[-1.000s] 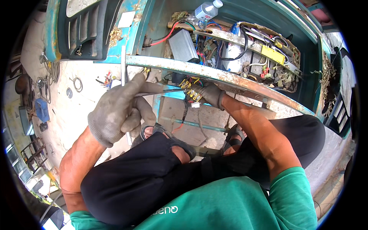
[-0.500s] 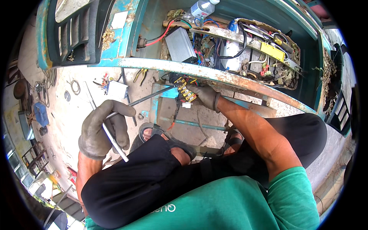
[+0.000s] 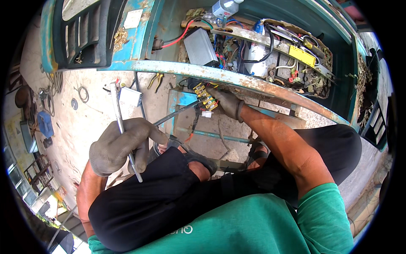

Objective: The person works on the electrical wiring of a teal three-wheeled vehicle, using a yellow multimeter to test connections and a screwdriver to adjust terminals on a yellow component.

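My gloved left hand [image 3: 120, 146] is closed around a T-handle wrench [image 3: 117, 103], the bright crossbar passing through the grip. The wrench's dark shaft reaches right, its far end against a yellow terminal block [image 3: 207, 100] with a row of metal screws. My gloved right hand [image 3: 229, 104] grips this block from the right, and some of its fingers are hidden behind it. Wires run from the block, and a white connector [image 3: 207, 114] hangs just below it.
A rusty teal frame rail [image 3: 169, 67] crosses above my hands. Behind it sit a finned grey metal box [image 3: 200, 47], tangled wires and a plastic bottle [image 3: 226, 8]. Pliers [image 3: 156, 82] and a white box [image 3: 130, 97] lie on the floor.
My left hand has moved slightly right and turned the wrench, so its crossbar stands more upright. The shaft's tip has shifted a little lower on the terminal block. My right hand stays nearly still.
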Demonstrator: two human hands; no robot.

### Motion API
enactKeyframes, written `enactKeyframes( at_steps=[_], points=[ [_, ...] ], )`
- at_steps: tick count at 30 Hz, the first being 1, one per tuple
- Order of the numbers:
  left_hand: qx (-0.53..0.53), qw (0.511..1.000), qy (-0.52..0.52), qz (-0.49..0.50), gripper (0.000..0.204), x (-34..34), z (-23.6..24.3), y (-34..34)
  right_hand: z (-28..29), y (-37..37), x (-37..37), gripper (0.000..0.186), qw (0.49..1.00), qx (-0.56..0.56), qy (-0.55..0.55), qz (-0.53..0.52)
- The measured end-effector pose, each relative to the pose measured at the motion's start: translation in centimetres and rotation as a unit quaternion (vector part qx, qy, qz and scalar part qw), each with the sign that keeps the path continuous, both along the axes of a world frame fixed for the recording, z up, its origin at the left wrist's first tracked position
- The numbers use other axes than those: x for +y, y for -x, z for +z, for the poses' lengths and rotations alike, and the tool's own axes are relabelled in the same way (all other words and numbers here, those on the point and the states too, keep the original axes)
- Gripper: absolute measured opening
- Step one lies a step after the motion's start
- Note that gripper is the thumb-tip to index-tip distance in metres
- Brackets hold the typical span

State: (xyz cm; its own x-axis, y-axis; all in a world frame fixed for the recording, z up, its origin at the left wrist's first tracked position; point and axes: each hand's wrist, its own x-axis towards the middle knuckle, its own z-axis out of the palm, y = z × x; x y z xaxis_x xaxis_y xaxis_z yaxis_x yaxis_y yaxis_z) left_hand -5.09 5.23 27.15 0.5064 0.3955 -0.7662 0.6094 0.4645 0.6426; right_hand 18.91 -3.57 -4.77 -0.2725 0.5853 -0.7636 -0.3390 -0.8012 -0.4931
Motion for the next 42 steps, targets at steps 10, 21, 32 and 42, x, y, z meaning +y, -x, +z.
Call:
enactKeyframes(
  at_steps=[10, 21, 32, 42],
  points=[
    [0.081, 0.991, -0.005, -0.105, 0.039, 0.6, 0.6, -2.0, -0.6, 0.0, 0.0, 0.059, 0.999, -0.024, -0.022, 0.024],
    [0.029, 0.923, -0.256, -0.287, 0.025, 1.1, 0.0, -5.2, 0.5, 0.3, 0.1, 0.053, 0.996, -0.074, -0.025, 0.032],
    [0.080, 0.987, -0.070, 0.117, 0.048, -1.7, -0.3, -4.9, -0.3, 0.3, -0.5, 0.046, 0.988, -0.103, -0.112, 0.006],
    [-0.214, 0.883, 0.088, 0.407, 0.062, -1.5, -5.4, 0.8, 2.4, 1.8, -0.5, 0.049, 0.996, -0.049, -0.012, -0.070]
  ],
)
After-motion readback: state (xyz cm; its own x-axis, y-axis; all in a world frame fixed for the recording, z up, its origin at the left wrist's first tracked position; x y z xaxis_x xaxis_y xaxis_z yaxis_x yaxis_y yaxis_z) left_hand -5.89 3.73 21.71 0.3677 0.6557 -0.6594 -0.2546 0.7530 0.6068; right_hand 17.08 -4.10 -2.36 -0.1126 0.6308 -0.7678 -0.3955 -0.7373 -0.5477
